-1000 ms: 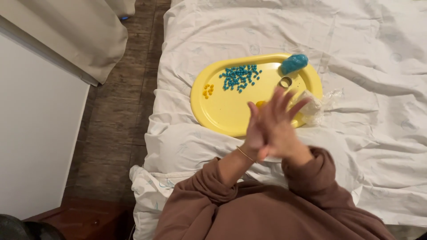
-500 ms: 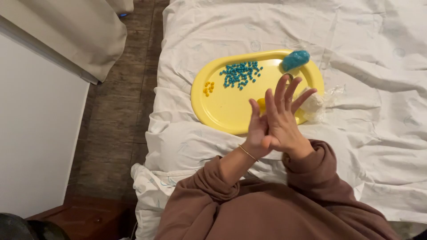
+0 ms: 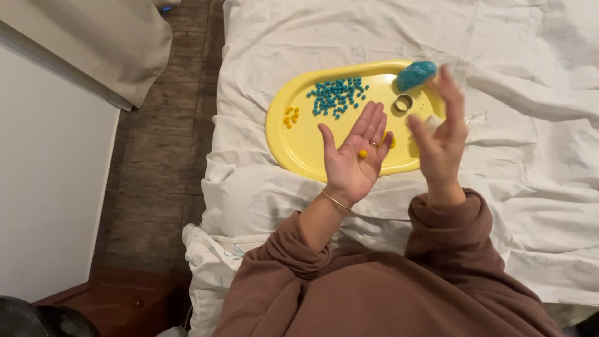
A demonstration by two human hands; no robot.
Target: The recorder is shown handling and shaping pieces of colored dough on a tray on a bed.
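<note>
The yellow oval tray (image 3: 299, 146) lay on the white bedsheet (image 3: 530, 187), its long axis running left to right. In its left part sat a small cluster of yellow beads (image 3: 290, 117); right of them, a wider scatter of blue beads (image 3: 337, 97); farther right, a small ring-shaped cup (image 3: 404, 102) and a blue lump (image 3: 415, 75) at the far rim. Your left hand (image 3: 354, 156) lay flat and palm-up over the tray's near edge, fingers spread toward the blue beads, one round yellow bead (image 3: 362, 154) resting on the palm. Your right hand (image 3: 442, 140) hovered over the tray's right end, fingers loose and gripping nothing, blurred.
</note>
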